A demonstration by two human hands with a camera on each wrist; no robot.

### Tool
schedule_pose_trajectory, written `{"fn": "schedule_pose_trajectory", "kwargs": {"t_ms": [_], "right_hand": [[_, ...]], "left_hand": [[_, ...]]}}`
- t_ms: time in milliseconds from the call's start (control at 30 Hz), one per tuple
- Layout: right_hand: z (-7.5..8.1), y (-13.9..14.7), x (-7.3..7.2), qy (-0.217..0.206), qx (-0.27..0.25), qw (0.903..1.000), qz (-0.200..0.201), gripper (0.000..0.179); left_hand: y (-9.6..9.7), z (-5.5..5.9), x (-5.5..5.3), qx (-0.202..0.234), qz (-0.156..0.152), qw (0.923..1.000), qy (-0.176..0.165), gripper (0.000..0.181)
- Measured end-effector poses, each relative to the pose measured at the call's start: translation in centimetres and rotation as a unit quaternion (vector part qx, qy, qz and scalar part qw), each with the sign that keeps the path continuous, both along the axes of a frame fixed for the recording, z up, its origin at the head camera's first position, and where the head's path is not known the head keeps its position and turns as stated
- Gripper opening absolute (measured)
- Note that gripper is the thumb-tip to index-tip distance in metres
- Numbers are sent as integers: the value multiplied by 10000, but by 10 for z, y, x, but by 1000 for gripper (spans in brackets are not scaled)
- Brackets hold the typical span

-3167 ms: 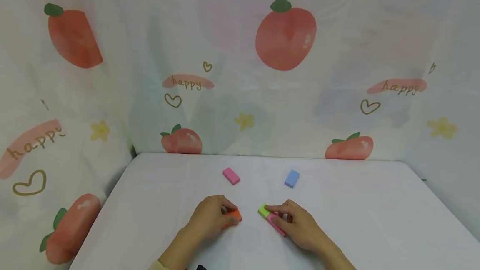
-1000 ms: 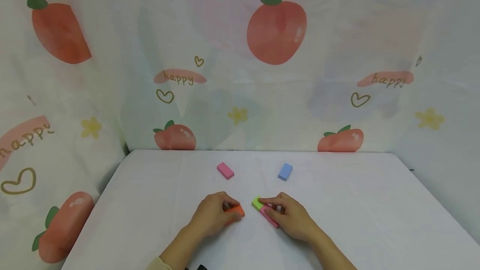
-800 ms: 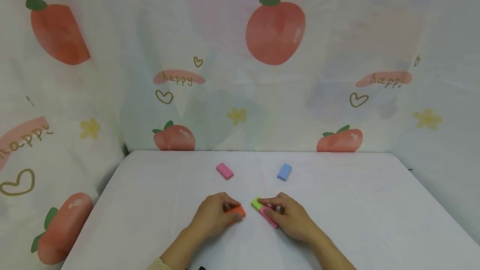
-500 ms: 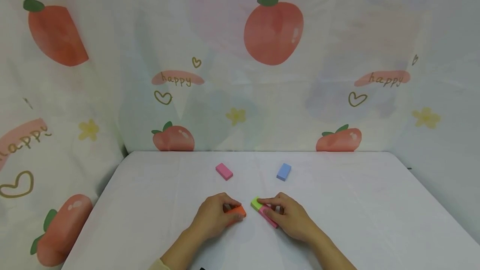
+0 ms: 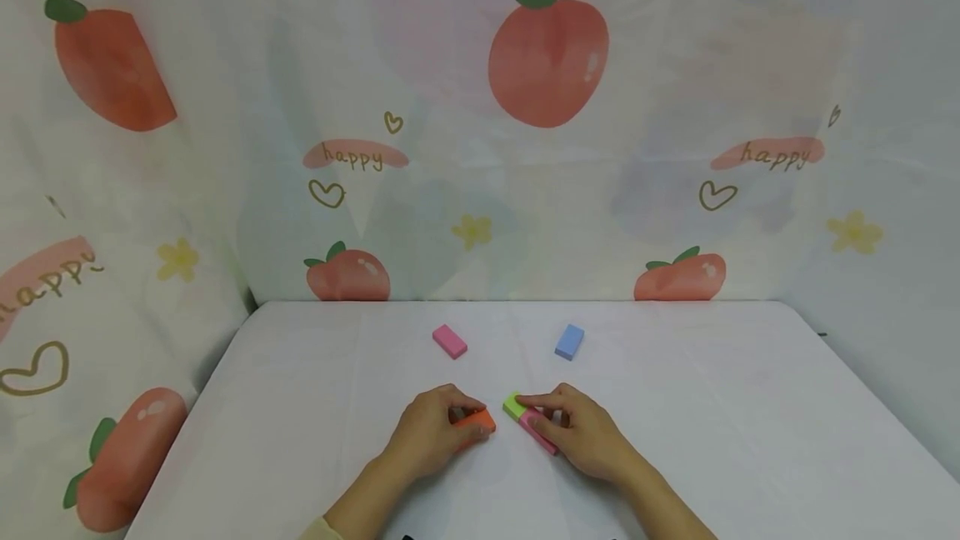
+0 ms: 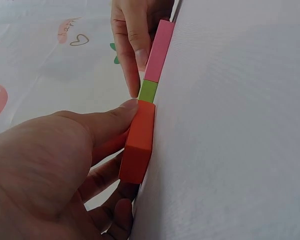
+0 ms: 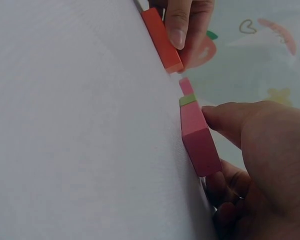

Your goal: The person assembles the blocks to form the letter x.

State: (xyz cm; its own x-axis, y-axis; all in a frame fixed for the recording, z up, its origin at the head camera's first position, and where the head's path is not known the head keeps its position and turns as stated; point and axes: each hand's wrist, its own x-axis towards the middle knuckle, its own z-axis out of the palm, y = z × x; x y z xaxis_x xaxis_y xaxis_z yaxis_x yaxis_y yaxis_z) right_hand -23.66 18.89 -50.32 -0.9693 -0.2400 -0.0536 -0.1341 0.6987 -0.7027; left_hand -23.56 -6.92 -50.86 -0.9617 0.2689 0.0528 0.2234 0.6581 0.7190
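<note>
In the head view my left hand [image 5: 426,432] pinches an orange rectangular block [image 5: 476,420] on the table, thumb on its near side and fingers on its far side. A small gap separates it from a lime-green block [image 5: 513,407]. That green block meets a pink block [image 5: 538,432] end to end, in one slanting line. My right hand [image 5: 588,433] holds this pair, index finger at the green part and thumb against the pink. In the right wrist view the pink block [image 7: 194,120] stands nearest, the green [image 7: 188,100] just beyond it. Fingers hide part of each block.
Farther back on the white-covered table [image 5: 300,407] lie another pink block [image 5: 450,342] and a blue block [image 5: 569,342], apart from each other. A fruit-printed curtain [image 5: 450,190] rises behind the table and along its left side.
My left hand has slid the orange block slowly rightward, narrowing the gap to the green one. The right hand keeps its hold and hardly moves. The head view has shifted slightly.
</note>
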Motion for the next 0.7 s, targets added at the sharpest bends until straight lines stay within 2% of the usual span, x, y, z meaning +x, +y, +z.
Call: {"fn": "schedule_pose_trajectory", "kwargs": {"t_ms": [700], "right_hand": [[3,1,2,34,-224,9997,62,27]], "left_hand": [[5,0,1,-54,-10,10000,26,28]]}}
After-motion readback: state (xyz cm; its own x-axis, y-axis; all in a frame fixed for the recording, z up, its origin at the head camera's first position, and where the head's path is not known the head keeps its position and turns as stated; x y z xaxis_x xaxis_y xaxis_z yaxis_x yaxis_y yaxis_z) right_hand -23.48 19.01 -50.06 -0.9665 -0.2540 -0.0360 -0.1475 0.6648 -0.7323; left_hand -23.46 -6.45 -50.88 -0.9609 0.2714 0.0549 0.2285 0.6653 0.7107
